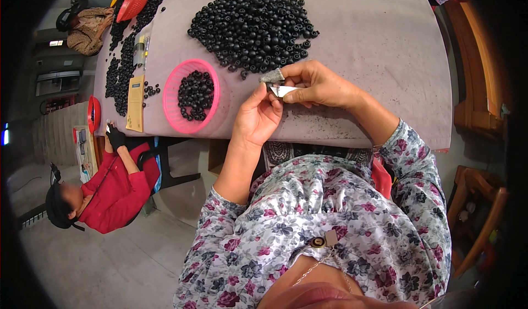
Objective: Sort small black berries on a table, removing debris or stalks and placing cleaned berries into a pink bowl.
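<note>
My right hand (322,83) grips a small metal blade (284,91), and a grey wrap (272,76) covers one fingertip. My left hand (256,116) is raised to meet it, its fingertips pinching a small dark round piece against the blade; most of that piece is hidden. Both hands hover over the near edge of a table with a grey cloth (379,39). Just beyond them lies a big heap of black round beads or berries (253,25). Left of my hands sits a pink mesh basket (170,97), partly filled with the same black pieces.
More black pieces run along the table's left side by a yellow card (135,102) and a red basket (135,0). A person in red (118,193) sits at the left end. Wooden furniture (478,199) stands to the right.
</note>
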Action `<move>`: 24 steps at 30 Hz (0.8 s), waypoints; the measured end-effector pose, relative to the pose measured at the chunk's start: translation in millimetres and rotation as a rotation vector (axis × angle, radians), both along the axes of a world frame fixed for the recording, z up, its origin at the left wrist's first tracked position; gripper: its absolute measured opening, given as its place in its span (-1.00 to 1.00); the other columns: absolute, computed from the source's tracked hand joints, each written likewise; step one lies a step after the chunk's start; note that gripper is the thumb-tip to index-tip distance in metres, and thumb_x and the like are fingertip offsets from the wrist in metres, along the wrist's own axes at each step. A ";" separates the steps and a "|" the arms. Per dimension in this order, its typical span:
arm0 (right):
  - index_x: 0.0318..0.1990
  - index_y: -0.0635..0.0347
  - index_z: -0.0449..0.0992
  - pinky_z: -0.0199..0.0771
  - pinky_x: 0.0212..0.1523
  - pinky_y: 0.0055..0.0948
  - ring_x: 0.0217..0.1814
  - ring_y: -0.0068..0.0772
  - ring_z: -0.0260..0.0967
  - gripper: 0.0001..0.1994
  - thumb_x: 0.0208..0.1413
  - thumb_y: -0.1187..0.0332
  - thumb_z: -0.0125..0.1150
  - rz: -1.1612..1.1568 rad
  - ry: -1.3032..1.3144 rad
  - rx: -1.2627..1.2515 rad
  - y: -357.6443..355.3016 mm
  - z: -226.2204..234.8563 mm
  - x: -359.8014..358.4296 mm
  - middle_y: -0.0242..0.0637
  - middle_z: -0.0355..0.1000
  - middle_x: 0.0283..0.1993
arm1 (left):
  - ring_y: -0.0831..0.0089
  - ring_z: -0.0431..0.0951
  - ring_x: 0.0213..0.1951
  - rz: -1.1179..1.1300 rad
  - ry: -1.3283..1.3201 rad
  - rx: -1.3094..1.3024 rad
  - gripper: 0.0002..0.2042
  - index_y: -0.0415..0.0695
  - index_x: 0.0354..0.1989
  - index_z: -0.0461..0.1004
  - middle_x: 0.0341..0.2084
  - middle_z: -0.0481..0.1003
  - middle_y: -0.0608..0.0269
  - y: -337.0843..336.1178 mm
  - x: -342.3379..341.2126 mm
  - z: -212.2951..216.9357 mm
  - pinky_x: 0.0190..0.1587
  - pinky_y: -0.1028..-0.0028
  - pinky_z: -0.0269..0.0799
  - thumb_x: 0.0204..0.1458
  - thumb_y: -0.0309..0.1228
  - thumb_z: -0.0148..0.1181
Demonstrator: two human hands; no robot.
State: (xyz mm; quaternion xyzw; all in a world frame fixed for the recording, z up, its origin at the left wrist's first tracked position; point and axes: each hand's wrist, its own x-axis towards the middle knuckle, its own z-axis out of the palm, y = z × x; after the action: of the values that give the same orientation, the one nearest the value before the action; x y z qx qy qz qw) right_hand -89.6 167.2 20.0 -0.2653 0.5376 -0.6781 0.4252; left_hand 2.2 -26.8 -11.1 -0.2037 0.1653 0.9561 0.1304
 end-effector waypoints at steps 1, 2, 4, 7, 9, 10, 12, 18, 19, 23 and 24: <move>0.09 0.20 0.53 0.13 -0.58 -0.72 -0.56 -0.80 0.17 -0.62 0.11 0.35 0.36 -0.006 -0.010 0.001 0.0 0.4 0.6 -0.56 0.45 -0.41 | 0.51 0.61 -0.28 -0.003 0.001 0.004 -0.83 -0.22 -0.14 0.53 -0.28 0.58 0.22 -0.3 -0.2 -0.4 -0.24 0.57 0.65 0.14 -0.44 0.27; 0.09 0.21 0.53 0.13 -0.58 -0.72 -0.56 -0.80 0.17 -0.62 0.11 0.35 0.36 -0.011 -0.019 0.002 0.0 0.9 1.7 -0.56 0.45 -0.41 | 0.51 0.60 -0.28 -0.001 0.000 0.004 -0.83 -0.22 -0.14 0.53 -0.28 0.58 0.22 -0.2 0.2 -1.1 -0.24 0.57 0.65 0.15 -0.44 0.27; 0.10 0.21 0.54 0.12 -0.59 -0.71 -0.57 -0.79 0.17 -0.62 0.11 0.36 0.36 -0.007 -0.019 0.004 -0.2 0.8 1.2 -0.56 0.45 -0.43 | 0.51 0.60 -0.28 0.007 -0.002 0.003 -0.84 -0.22 -0.15 0.53 -0.28 0.58 0.22 0.3 1.9 -1.9 -0.24 0.56 0.65 0.15 -0.44 0.27; 0.09 0.21 0.54 0.12 -0.60 -0.71 -0.59 -0.79 0.17 -0.62 0.11 0.36 0.36 0.003 -0.011 0.004 -0.2 -1.8 -0.3 -0.56 0.44 -0.44 | 0.52 0.60 -0.28 -0.002 0.002 0.009 -0.85 -0.22 -0.16 0.54 -0.27 0.58 0.22 0.4 1.2 -0.7 -0.23 0.57 0.64 0.16 -0.44 0.26; 0.08 0.20 0.54 0.11 -0.60 -0.71 -0.59 -0.79 0.17 -0.63 0.11 0.37 0.36 -0.006 -0.027 0.002 0.2 0.5 0.8 -0.56 0.43 -0.45 | 0.52 0.60 -0.29 0.007 0.010 -0.007 -0.85 -0.22 -0.15 0.54 -0.26 0.58 0.22 0.1 2.1 -3.0 -0.23 0.57 0.64 0.17 -0.44 0.25; 0.07 0.20 0.55 0.11 -0.60 -0.71 -0.59 -0.79 0.17 -0.64 0.11 0.37 0.36 0.000 -0.031 -0.002 0.3 1.2 1.0 -0.56 0.43 -0.45 | 0.53 0.59 -0.29 0.012 0.015 -0.015 -0.85 -0.22 -0.15 0.54 -0.26 0.58 0.22 -0.2 2.3 -3.9 -0.23 0.57 0.64 0.17 -0.44 0.24; 0.06 0.21 0.55 0.11 -0.61 -0.71 -0.59 -0.79 0.18 -0.65 0.10 0.38 0.36 0.010 -0.040 -0.009 0.5 1.9 1.1 -0.56 0.43 -0.45 | 0.54 0.59 -0.29 0.012 0.028 -0.027 -0.85 -0.22 -0.14 0.53 -0.26 0.57 0.23 -0.2 2.9 -4.9 -0.22 0.58 0.64 0.18 -0.44 0.23; 0.05 0.28 0.53 0.08 -0.66 -0.73 -0.62 -0.79 0.18 -0.65 0.11 0.42 0.33 0.024 -0.047 -0.019 0.3 -2.2 -0.6 -0.54 0.42 -0.47 | 0.56 0.58 -0.29 0.006 0.038 -0.049 -0.85 -0.21 -0.12 0.52 -0.25 0.56 0.25 0.2 2.1 -4.8 -0.21 0.60 0.63 0.19 -0.44 0.22; 0.05 0.28 0.53 0.08 -0.66 -0.73 -0.62 -0.79 0.18 -0.66 0.11 0.42 0.33 0.026 -0.049 -0.016 0.2 -3.5 -1.0 -0.54 0.42 -0.47 | 0.57 0.58 -0.29 0.006 0.044 -0.054 -0.85 -0.21 -0.12 0.52 -0.25 0.56 0.25 0.4 2.1 -4.4 -0.21 0.60 0.63 0.19 -0.44 0.22; 0.04 0.29 0.54 0.08 -0.66 -0.73 -0.62 -0.79 0.18 -0.67 0.11 0.43 0.33 0.034 -0.061 -0.023 0.2 -8.3 -1.8 -0.53 0.43 -0.46 | 0.56 0.58 -0.28 0.017 0.046 -0.062 -0.86 -0.20 -0.13 0.51 -0.24 0.56 0.25 2.6 2.1 -1.9 -0.21 0.60 0.62 0.19 -0.44 0.21; 0.04 0.30 0.54 0.08 -0.66 -0.73 -0.62 -0.79 0.18 -0.67 0.12 0.43 0.33 0.036 -0.065 -0.028 0.0 -8.5 -1.8 -0.53 0.44 -0.46 | 0.56 0.58 -0.28 0.021 0.046 -0.066 -0.86 -0.20 -0.12 0.51 -0.24 0.56 0.25 3.0 2.0 -1.5 -0.21 0.59 0.62 0.20 -0.44 0.21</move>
State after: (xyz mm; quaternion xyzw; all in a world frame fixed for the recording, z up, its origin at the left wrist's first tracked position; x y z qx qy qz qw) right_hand -91.3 167.2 11.5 -0.2587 0.5093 -0.6861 0.4506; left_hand 4.2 -23.8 -12.6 -0.1877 0.1976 0.9559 0.1095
